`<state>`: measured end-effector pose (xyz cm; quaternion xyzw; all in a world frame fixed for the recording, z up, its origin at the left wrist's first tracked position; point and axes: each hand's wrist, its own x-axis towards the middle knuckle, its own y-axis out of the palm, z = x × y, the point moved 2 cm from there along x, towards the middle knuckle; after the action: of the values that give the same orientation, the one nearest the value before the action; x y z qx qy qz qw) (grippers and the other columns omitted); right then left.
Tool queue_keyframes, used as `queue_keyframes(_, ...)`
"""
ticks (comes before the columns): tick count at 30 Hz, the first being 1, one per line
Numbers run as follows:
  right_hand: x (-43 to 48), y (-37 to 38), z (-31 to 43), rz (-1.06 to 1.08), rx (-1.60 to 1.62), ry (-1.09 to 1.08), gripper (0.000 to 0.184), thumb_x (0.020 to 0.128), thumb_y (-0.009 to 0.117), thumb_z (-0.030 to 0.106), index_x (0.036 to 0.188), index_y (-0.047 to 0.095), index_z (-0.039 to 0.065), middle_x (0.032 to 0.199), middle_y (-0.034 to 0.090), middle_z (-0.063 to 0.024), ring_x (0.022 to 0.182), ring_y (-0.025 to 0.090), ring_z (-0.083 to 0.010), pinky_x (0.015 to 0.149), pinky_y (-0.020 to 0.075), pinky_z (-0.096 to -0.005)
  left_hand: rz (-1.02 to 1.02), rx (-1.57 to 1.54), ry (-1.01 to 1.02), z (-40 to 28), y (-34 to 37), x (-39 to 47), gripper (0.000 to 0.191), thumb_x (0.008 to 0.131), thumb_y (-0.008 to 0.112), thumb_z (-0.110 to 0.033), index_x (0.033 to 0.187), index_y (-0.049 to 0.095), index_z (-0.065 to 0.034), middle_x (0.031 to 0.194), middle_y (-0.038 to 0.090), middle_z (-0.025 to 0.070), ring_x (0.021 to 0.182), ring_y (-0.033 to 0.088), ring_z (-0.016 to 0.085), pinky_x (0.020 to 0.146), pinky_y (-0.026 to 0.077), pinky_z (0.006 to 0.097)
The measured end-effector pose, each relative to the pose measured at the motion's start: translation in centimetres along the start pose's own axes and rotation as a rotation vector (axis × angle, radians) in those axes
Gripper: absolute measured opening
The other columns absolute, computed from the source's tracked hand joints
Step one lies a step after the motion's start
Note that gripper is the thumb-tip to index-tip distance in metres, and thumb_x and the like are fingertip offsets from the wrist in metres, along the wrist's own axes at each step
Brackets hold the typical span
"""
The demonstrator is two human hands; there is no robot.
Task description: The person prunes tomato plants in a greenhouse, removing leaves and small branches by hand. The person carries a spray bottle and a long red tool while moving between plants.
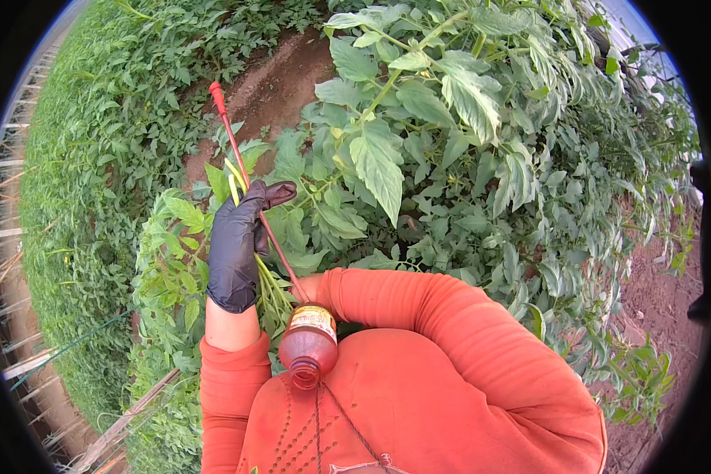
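My left hand (235, 249) wears a black glove and is closed around several pale green cut stems (272, 290); their leafy tomato shoots (175, 237) spill out on its left. A thin red rod (283, 259) with a thicker red tip also runs through that grip, tilted up and left. Of my right hand (310, 288) only bare skin near the wrist shows, at the rod's lower end; its fingers are hidden. Against my chest a reddish, uncapped plastic bottle (308, 343) hangs from a dark cord (349, 418). Its label bears writing.
Leafy tomato plants (438, 118) stand close ahead and to the right, one tall stem leaning towards me. Another dense row (95, 154) lines the left. Brown soil (278, 83) shows between them. A wooden stick (124, 418) and a green string (74, 346) cross at lower left.
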<state>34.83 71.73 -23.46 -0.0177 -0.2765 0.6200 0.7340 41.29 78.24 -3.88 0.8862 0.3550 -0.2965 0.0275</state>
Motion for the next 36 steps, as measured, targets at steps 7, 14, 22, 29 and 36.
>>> queue_keyframes(7, -5.3, -4.6, -0.5, 0.103, -0.035, -0.011, 0.022, 0.085, 0.057, 0.013, 0.106, 0.062, 0.007, 0.096, 0.065, -0.0169, 0.085, 0.063, -0.0352, 0.080, 0.0504, -0.0414, -0.086, -0.019, 0.108, -0.6, 4.7, 0.1, 0.026, 0.096, 0.058, -0.030, 0.096, 0.070, -0.0068, 0.060, 0.055, -0.0043, 0.039, 0.038, 0.005, 0.037, 0.028, 0.0206)
queue_keyframes(14, -10.7, -14.3, -1.7, 0.153, -0.190, -0.020, 0.024, 0.084, 0.058, 0.014, 0.107, 0.062, 0.008, 0.097, 0.065, -0.0168, 0.086, 0.063, -0.0350, 0.081, 0.0509, -0.0414, 0.374, 0.049, 0.252, 0.2, 11.9, -0.4, 0.019, 0.089, 0.057, -0.010, 0.105, 0.059, -0.0016, 0.077, 0.060, 0.0060, 0.068, 0.054, 0.014, 0.065, 0.047, 0.0306)
queue_keyframes(22, -12.8, -27.9, -2.4, 0.238, -0.511, 0.034, 0.027, 0.080, 0.061, 0.013, 0.106, 0.062, 0.006, 0.101, 0.065, -0.0172, 0.090, 0.063, -0.0340, 0.081, 0.0514, -0.0423, 0.415, -0.310, 0.414, 5.2, 15.7, 3.5, 0.025, 0.093, 0.054, -0.006, 0.118, 0.058, -0.0033, 0.099, 0.065, 0.0024, 0.087, 0.060, 0.009, 0.077, 0.051, 0.0258)
queue_keyframes(29, -12.0, -36.2, -6.4, -0.469, 0.686, 0.554, 0.032, 0.093, 0.050, 0.015, 0.123, 0.054, 0.004, 0.102, 0.062, -0.0103, 0.090, 0.061, -0.0221, 0.082, 0.0496, -0.0334, 0.057, -1.313, -0.054, 12.1, 12.4, 7.9, 0.026, 0.098, 0.048, -0.024, 0.113, 0.058, -0.0060, 0.087, 0.057, -0.0014, 0.078, 0.054, 0.010, 0.073, 0.047, 0.0261)
queue_keyframes(36, -8.2, -37.8, -8.8, -0.221, -0.396, 0.505, 0.032, 0.091, 0.052, 0.014, 0.122, 0.056, 0.005, 0.105, 0.062, -0.0101, 0.093, 0.060, -0.0228, 0.084, 0.0488, -0.0334, -0.198, -0.002, 0.763, 10.3, 2.6, 11.8, 0.029, 0.097, 0.045, -0.011, 0.123, 0.059, -0.0097, 0.086, 0.056, -0.0041, 0.059, 0.045, 0.007, 0.052, 0.036, 0.0220)
